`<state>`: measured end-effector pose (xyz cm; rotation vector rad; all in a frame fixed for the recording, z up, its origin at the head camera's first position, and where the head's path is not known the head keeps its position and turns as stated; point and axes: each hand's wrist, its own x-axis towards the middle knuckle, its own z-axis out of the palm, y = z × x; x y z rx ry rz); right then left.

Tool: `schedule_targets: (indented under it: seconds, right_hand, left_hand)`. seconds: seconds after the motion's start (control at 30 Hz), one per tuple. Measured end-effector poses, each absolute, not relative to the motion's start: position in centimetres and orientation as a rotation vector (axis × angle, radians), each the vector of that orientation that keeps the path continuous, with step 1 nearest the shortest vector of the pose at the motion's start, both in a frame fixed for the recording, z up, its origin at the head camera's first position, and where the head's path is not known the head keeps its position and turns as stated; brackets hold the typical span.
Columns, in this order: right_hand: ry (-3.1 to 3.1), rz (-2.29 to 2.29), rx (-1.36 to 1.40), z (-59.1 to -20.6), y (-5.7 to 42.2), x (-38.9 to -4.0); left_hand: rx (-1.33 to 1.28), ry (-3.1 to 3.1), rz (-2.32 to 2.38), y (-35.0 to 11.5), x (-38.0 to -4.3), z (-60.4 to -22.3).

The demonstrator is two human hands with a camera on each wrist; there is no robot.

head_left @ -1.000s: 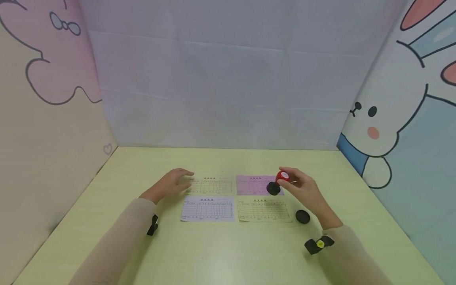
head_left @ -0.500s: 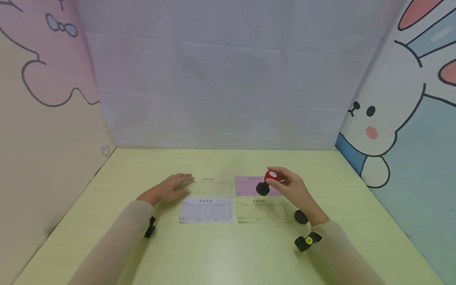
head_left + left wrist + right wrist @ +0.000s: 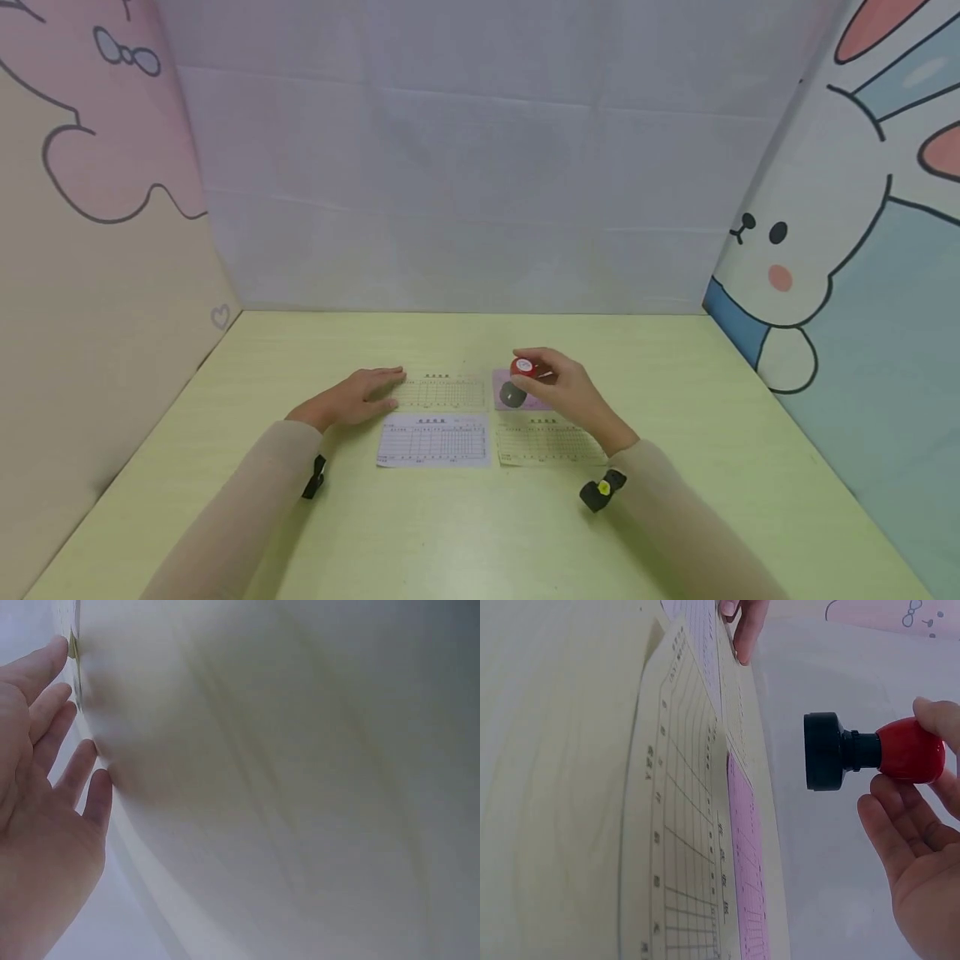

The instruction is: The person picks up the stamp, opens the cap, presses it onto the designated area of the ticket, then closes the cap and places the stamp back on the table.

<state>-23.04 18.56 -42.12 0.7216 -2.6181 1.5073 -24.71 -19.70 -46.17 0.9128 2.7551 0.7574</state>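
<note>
Between the thumb and fingers of my right hand (image 3: pixel 566 387) is a rubber stamp (image 3: pixel 911 750) with a red knob and a round black base. It hangs above the pink form (image 3: pixel 498 387), its base apart from the paper in the right wrist view. My left hand (image 3: pixel 356 398) lies with fingers extended at the left edge of the upper-left yellowish form (image 3: pixel 442 394). In the left wrist view those fingers (image 3: pixel 97 791) touch the table surface. Below these lie a white form (image 3: pixel 433 442) and another yellowish form (image 3: pixel 551 442), partly under the right wrist.
The forms sit in two rows on a pale yellow table (image 3: pixel 450 533). A white sheet (image 3: pixel 465 192) hangs behind it, with cartoon-printed panels at both sides. Black bands are on both wrists.
My right hand has carried the stamp leftward across the pink form. The black disc seen earlier at the right is now hidden behind the right arm. The left hand has settled lower and flatter.
</note>
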Motion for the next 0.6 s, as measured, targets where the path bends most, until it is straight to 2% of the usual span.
schedule_targets:
  seconds: [0.6]
  right_hand:
    - [-2.695, 1.547, 0.807, -42.9, 13.5, -24.9]
  left_hand:
    - [0.81, 2.798, 0.627, -19.6, -24.8, -46.3]
